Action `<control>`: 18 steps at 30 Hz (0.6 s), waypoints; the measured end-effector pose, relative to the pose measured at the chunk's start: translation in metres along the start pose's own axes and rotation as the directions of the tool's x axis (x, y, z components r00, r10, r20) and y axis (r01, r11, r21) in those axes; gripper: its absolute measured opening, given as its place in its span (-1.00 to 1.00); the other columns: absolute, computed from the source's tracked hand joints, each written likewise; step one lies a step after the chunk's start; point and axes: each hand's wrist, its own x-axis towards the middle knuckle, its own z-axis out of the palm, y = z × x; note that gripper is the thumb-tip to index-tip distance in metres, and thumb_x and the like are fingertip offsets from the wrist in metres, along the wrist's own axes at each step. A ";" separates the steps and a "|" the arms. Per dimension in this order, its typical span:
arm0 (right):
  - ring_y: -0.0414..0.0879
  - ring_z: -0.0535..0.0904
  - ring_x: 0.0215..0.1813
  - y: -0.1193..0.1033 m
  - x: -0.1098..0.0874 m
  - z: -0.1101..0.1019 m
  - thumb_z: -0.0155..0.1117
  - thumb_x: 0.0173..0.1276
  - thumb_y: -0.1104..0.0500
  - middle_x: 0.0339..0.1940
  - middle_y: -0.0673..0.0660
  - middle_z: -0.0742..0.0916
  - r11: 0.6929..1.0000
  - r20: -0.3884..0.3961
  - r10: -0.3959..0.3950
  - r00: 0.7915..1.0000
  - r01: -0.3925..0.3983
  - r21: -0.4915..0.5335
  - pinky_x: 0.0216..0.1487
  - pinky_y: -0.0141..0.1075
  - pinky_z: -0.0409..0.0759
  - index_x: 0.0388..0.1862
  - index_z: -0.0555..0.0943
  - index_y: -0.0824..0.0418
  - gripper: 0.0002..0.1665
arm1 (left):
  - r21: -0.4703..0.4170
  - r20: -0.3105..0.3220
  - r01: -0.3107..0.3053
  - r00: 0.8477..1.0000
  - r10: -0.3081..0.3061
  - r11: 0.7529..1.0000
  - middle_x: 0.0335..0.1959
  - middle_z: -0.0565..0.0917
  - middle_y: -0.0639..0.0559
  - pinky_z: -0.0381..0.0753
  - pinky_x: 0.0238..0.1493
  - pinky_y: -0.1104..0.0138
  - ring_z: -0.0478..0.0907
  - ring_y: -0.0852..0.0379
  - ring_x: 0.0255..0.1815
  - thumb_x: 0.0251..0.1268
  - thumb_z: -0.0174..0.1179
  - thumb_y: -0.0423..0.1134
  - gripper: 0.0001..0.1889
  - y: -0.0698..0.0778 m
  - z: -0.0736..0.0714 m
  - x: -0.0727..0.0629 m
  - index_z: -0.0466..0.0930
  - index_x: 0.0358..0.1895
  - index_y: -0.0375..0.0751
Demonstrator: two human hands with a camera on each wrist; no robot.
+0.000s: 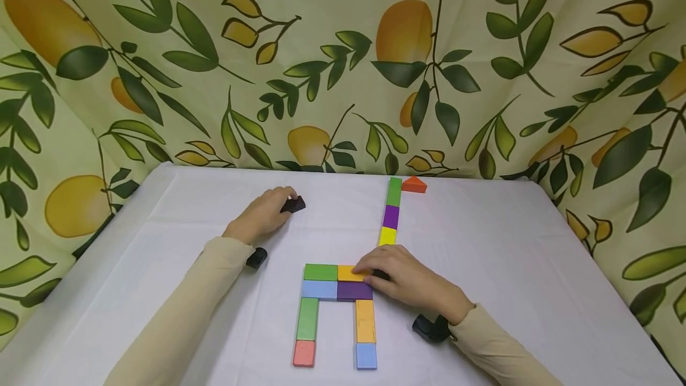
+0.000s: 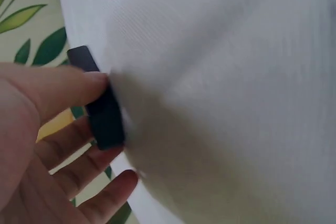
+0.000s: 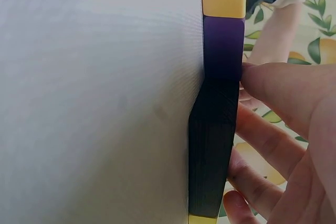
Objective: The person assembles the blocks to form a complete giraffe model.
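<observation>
At the back left of the table, my left hand [image 1: 262, 212] pinches a small black block [image 1: 293, 204] between thumb and fingers. In the left wrist view the thumb lies across that black block [image 2: 107, 114]. My right hand [image 1: 415, 276] rests over another black block [image 1: 382, 274], partly hidden under it. Its fingertips touch the orange block [image 1: 349, 273] and the edge of the dark purple block [image 1: 354, 291]. The right wrist view has the black block [image 3: 212, 150] lined up between the purple block [image 3: 224, 45] and a yellow one [image 3: 202, 220], with the fingers along its side.
A green block [image 1: 321, 272] and a blue block [image 1: 320, 290] continue the flat body. Two legs of blocks run toward me, including a green one [image 1: 308, 318] and an orange one [image 1: 365, 320]. Beyond, a column holds a yellow block [image 1: 387, 236]; an orange-red triangle [image 1: 414, 185] adjoins its top.
</observation>
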 end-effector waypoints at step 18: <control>-0.25 0.56 0.19 -0.001 -0.001 -0.001 0.24 0.46 0.08 0.05 -0.26 0.72 1.000 -0.006 -0.004 1.000 0.004 -0.005 0.24 -0.07 0.44 0.09 0.69 -0.12 -0.73 | -0.063 0.153 0.031 0.988 -0.022 0.998 -0.06 0.58 -0.08 0.49 -0.01 0.14 0.48 0.03 -0.13 0.11 0.29 -0.31 -0.49 0.022 0.002 -0.033 0.44 0.18 -0.05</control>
